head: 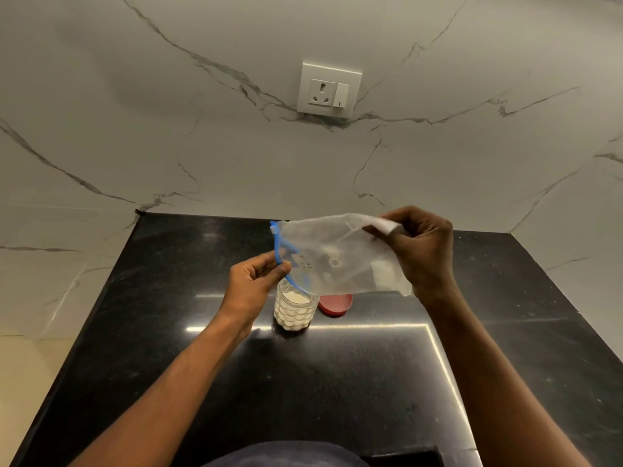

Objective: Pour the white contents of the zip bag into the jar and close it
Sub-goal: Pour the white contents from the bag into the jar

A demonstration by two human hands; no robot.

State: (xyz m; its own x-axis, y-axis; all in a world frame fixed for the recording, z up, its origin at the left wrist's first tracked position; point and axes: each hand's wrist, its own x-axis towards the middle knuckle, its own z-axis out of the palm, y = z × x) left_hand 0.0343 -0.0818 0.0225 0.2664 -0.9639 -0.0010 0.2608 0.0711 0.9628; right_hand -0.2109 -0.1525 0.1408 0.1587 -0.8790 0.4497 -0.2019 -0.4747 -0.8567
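The clear zip bag with a blue zip edge hangs sideways above the counter, held by both hands. My left hand pinches the blue mouth edge, which points down over the jar. My right hand grips the bag's bottom end, raised higher. A little white residue clings inside the bag near my right hand. The open clear jar stands below the bag's mouth, filled with white contents nearly to its top. Its red lid lies flat on the counter just right of the jar.
The black polished countertop runs toward me, with its left edge dropping off at the left. A marble wall stands behind with a white socket and switch plate.
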